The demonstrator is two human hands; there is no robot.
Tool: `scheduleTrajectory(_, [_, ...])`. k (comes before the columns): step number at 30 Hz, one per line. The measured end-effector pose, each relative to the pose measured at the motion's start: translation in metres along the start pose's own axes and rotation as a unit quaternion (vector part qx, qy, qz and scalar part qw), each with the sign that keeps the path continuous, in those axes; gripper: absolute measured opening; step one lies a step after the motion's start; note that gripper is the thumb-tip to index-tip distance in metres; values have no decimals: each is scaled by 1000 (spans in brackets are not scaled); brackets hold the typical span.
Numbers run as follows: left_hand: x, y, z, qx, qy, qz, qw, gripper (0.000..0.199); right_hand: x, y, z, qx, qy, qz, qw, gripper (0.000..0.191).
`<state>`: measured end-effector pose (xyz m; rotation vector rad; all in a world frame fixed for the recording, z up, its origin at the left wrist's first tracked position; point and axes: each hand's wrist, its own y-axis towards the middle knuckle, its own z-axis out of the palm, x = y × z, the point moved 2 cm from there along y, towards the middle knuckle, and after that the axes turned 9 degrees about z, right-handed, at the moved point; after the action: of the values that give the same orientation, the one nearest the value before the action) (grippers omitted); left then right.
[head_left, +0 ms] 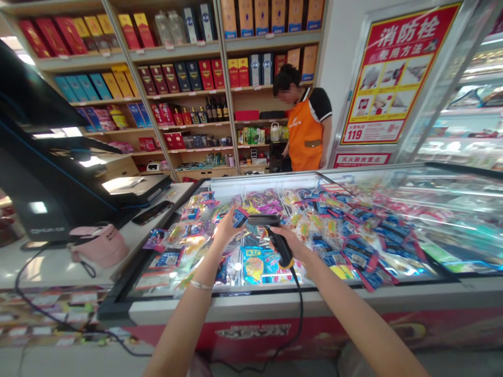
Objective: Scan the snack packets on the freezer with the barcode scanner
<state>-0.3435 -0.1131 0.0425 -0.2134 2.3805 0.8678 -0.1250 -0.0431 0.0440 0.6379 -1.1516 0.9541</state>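
Note:
My right hand (288, 238) is wrapped round the grip of a black and yellow barcode scanner (281, 246), whose head points left. A cable runs from the base of its handle down past the freezer front. In front of the scanner head, my left hand (228, 228) pinches a small blue and pink snack packet (239, 217). Both hands are above the glass top of a chest freezer (168, 309). Many blue and pink packets (357, 251) lie spread over the glass to the right, and several more packets (168, 257) lie to the left.
On the left counter stand a dark checkout machine (43, 193), a pink cup bag (100, 245) and a phone (152, 212). A person in an orange apron (305, 136) stands behind the freezer, before shelves of boxed bottles (200, 76). The scanner cable (301, 314) hangs over the freezer's front.

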Motion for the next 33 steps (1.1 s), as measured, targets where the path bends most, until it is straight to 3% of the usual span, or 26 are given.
scheduleTrajectory(8, [-7,-2,0,73,141,28,987,52,0,1,4,25,6,-36,999,28])
scheduleTrajectory(11, [-11,-3,-1,66,171,21,983,54,1,0,5,29,2,-40,999,28])
scheduleTrajectory(17, [-24,-4,-2,55,233,-63,969,50,0,1,4,27,-5,-49,998,31])
scheduleTrajectory(23, [-35,-7,-2,73,305,-55,948,40,2,-1,7,23,-18,-45,999,30])
scheduleTrajectory(33, [-29,-8,0,50,294,-34,954,38,2,-3,8,9,-3,-31,999,31])
